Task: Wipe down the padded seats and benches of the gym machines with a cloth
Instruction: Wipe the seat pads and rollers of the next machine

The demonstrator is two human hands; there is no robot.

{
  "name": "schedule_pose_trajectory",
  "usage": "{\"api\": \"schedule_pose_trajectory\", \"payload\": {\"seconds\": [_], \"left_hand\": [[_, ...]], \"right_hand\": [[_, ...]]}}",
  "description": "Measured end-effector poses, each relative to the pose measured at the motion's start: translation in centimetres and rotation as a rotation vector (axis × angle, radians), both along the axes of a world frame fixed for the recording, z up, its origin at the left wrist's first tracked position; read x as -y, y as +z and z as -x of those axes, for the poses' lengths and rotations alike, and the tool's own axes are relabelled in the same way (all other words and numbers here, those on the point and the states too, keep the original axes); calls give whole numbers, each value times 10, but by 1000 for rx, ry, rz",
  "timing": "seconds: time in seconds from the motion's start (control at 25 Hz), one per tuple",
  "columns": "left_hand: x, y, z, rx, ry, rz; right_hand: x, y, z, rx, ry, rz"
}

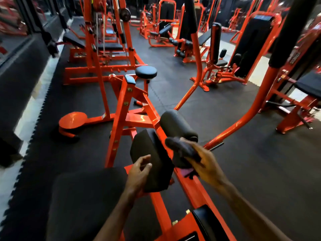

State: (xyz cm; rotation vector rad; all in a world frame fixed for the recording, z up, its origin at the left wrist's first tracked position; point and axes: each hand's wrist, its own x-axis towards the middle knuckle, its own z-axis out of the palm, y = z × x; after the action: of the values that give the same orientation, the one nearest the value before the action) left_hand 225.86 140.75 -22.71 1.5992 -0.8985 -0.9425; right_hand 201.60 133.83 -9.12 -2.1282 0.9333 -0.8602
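Fingers (192, 168) of the right hand (203, 164) are curled round a dark cloth (180, 150), and the cloth lies bunched over the top of them. Fingers (145, 164) of the left hand (139, 173) are loose and a bit bent, and they hold nothing. They float just beside a black angled pad (152, 159), and I cannot tell if they touch it.

That pad sits between the two hands. Just past the right fingers is a black roller pad (175, 123), close to the cloth. Below the left fingers, nearer the person, is a big black padded seat (86, 202). All three belong to one orange machine frame (128, 108).

I think the cloth is being carried to a pad, not rubbed on one yet, because it is off the padding right now. No pad looks wet or streaky, so I cannot say which ones are done. Far beyond the fingers are many more to do: a round black stool seat (146, 72), a long black bench (109, 46) to the left, and other black seats on orange machines (215, 54) across the black floor mat (243, 162). So most of the job looks left.

I can read no words or brand names. A sticker on a post (293, 58) far to the right is too blurry.
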Motion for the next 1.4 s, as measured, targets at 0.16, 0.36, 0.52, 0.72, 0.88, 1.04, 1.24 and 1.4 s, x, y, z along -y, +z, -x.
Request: {"api": "schedule_pose_trajectory", "payload": {"seconds": [0.16,0.36,0.52,0.72,0.88,1.04,1.24,1.4], "left_hand": [[34,35,28,34,-96,61],[75,71,52,9,-189,44],[122,69,60,98,-219,-24],[147,80,68,299,-266,-105],[158,55,86,445,-123,-66],[153,49,91,381,-18,-27],[140,40,90,319,46,-10],[142,45,89,245,26,-31]], "right_hand": [[32,43,4,137,-250,367],[92,4,-15,-165,-314,221],[119,-25,-17,-346,-163,-189],[168,-41,-22,-294,-84,-274],[218,-28,-57,-357,-4,-281],[226,-18,-58,-355,11,-283],[172,-51,-4,-363,93,-142],[209,-37,-40,-476,81,-134]]}}
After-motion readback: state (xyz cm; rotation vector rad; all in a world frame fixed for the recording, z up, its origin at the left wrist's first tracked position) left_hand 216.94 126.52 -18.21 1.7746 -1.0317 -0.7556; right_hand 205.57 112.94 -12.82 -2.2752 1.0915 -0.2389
